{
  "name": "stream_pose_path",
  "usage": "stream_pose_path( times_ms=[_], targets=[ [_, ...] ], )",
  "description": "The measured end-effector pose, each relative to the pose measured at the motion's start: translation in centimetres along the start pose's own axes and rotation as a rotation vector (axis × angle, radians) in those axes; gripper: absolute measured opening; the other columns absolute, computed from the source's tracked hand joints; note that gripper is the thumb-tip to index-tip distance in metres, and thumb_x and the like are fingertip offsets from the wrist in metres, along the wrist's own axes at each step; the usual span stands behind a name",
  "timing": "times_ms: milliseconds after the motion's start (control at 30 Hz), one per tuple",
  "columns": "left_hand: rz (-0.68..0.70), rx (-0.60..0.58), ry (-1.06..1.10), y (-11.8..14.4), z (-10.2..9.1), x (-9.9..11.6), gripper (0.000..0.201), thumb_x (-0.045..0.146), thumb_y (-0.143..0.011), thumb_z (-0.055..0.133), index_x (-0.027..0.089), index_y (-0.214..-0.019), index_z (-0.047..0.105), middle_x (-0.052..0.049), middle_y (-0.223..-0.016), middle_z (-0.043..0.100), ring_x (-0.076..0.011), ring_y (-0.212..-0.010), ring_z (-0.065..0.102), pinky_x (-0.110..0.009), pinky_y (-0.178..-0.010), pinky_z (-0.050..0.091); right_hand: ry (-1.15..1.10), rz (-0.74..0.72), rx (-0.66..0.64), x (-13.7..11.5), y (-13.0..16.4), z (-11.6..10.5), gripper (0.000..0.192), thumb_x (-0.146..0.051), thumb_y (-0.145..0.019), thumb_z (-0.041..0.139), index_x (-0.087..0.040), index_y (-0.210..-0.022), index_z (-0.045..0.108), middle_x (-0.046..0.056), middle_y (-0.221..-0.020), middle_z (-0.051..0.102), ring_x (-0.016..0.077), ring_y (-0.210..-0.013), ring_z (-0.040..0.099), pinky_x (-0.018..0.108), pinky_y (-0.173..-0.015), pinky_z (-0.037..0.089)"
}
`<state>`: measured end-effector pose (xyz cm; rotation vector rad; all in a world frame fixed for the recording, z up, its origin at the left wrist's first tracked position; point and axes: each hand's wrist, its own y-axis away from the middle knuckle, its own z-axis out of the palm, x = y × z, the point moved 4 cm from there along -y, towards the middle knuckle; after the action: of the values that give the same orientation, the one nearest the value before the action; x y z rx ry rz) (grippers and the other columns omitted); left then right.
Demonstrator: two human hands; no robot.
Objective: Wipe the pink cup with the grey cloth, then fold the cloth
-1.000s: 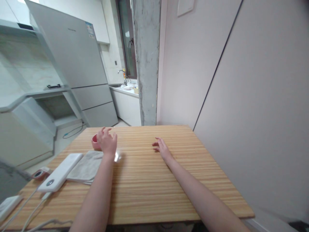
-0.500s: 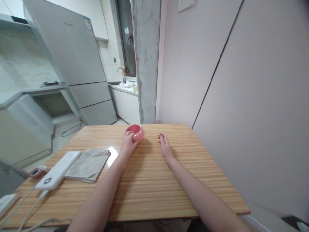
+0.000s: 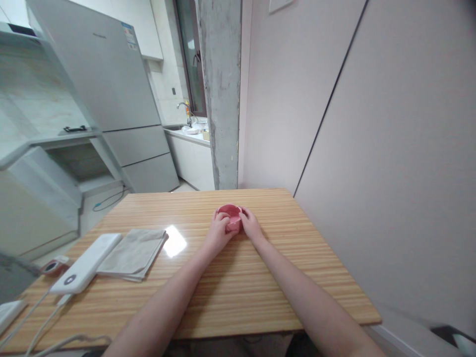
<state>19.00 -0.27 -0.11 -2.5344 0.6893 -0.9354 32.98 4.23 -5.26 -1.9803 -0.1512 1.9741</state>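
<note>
On the wooden table [image 3: 230, 277], the left hand [image 3: 219, 232] and right hand [image 3: 251, 227] cup a small red bowl [image 3: 230, 214] between them, fingers wrapped round its sides. A folded grey cloth [image 3: 134, 253] and a white power bank [image 3: 86, 263] lie well apart to the left.

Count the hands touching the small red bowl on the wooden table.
2. The left hand cups the red bowl from its left side, and the right hand presses against its right side. No other hands are in view.
</note>
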Motion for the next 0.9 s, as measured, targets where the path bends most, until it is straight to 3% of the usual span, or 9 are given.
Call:
stream_pose_path(
  times_ms=[100,200,267,333,433,533,633,767,900],
  targets=[
    [0.004,-0.044,-0.001,-0.1,0.2,0.4,0.016,0.029,-0.07,0.072,0.019,-0.072,0.061,-0.011,-0.109,0.061,-0.027,-0.114,0.052,-0.052,-0.115,0.023,-0.016,0.001,-0.004,0.2,0.0,0.0,0.031,-0.033,-0.078,0.052,-0.02,-0.104,0.065,0.008,-0.112,0.069,0.0226,-0.108,0.061,0.041,-0.102,0.044],
    [-0.053,-0.101,0.089,-0.1,-1.6,-0.6,0.04,0.04,-0.07,0.071,0.019,-0.103,0.064,-0.015,-0.138,0.048,-0.0306,-0.133,0.039,-0.048,-0.112,0.03,-0.052,0.005,-0.013,0.3,-0.1,0.1,0.031,-0.034,-0.077,0.054,-0.02,-0.103,0.065,0.008,-0.111,0.069,0.0228,-0.105,0.062,0.04,-0.1,0.045],
    [-0.218,-0.076,0.152,0.6,-4.7,-3.3,0.054,0.048,-0.08,0.058,0.022,-0.127,0.052,-0.014,-0.147,0.04,-0.028,-0.136,0.038,-0.043,-0.106,0.038,-0.065,0.014,-0.014,0.4,-0.1,0.2,0.031,-0.034,-0.076,0.055,-0.02,-0.102,0.065,0.008,-0.109,0.069,0.0225,-0.104,0.063,0.039,-0.099,0.045],
    [-0.446,-0.001,0.088,2.3,-9.2,-7.2,0.047,0.043,-0.09,0.037,0.022,-0.13,0.048,-0.012,-0.137,0.053,-0.0245,-0.125,0.051,-0.042,-0.102,0.042,-0.065,0.026,-0.014,0.4,-0.2,0.2,0.03,-0.033,-0.076,0.055,-0.02,-0.101,0.064,0.008,-0.109,0.069,0.0219,-0.104,0.063,0.038,-0.099,0.046],
    [-0.767,0.018,-0.385,6.4,-15.9,-12.6,0.04,0.029,-0.085,0.038,0.013,-0.118,0.056,-0.02,-0.118,0.062,-0.0332,-0.111,0.059,-0.049,-0.093,0.046,-0.064,0.036,-0.011,0.4,-0.2,0.3,0.03,-0.033,-0.076,0.055,-0.02,-0.102,0.064,0.007,-0.109,0.069,0.0211,-0.104,0.063,0.037,-0.098,0.046],
    [-0.899,-0.122,-0.705,9.6,-19.1,-15.1,0.032,0.02,-0.078,0.043,0.012,-0.101,0.063,-0.024,-0.104,0.064,-0.0407,-0.101,0.061,-0.05,-0.079,0.049,-0.075,0.045,-0.005,0.3,-0.1,0.3,0.029,-0.032,-0.076,0.055,-0.02,-0.101,0.064,0.008,-0.109,0.069,0.0213,-0.104,0.063,0.037,-0.099,0.046],
    [-0.829,-0.191,-0.769,9.9,-18.5,-14.7,0.032,0.018,-0.077,0.042,0.012,-0.101,0.063,-0.024,-0.105,0.063,-0.0399,-0.099,0.061,-0.047,-0.076,0.049,-0.101,0.046,-0.011,0.2,-0.1,0.3,0.029,-0.032,-0.075,0.055,-0.02,-0.101,0.063,0.008,-0.108,0.069,0.0217,-0.104,0.063,0.038,-0.1,0.045],
    [-0.557,-0.214,-0.662,7.5,-15.1,-11.9,0.05,0.018,-0.073,0.046,0.014,-0.123,0.055,-0.019,-0.13,0.055,-0.0321,-0.118,0.054,-0.043,-0.095,0.042,-0.104,0.049,-0.021,0.4,-0.1,0.3,0.03,-0.032,-0.073,0.057,-0.02,-0.1,0.063,0.008,-0.108,0.07,0.0214,-0.103,0.064,0.039,-0.1,0.045],
    [-0.555,-0.287,-0.657,6.2,-12.5,-9.0,0.064,0.038,-0.075,0.055,0.015,-0.134,0.047,-0.02,-0.12,0.063,-0.0376,-0.113,0.057,-0.058,-0.101,0.032,-0.028,0.052,-0.051,0.0,-0.1,0.2,0.033,-0.033,-0.077,0.055,-0.018,-0.105,0.062,0.01,-0.111,0.068,0.0225,-0.106,0.062,0.042,-0.102,0.044]
  ],
)
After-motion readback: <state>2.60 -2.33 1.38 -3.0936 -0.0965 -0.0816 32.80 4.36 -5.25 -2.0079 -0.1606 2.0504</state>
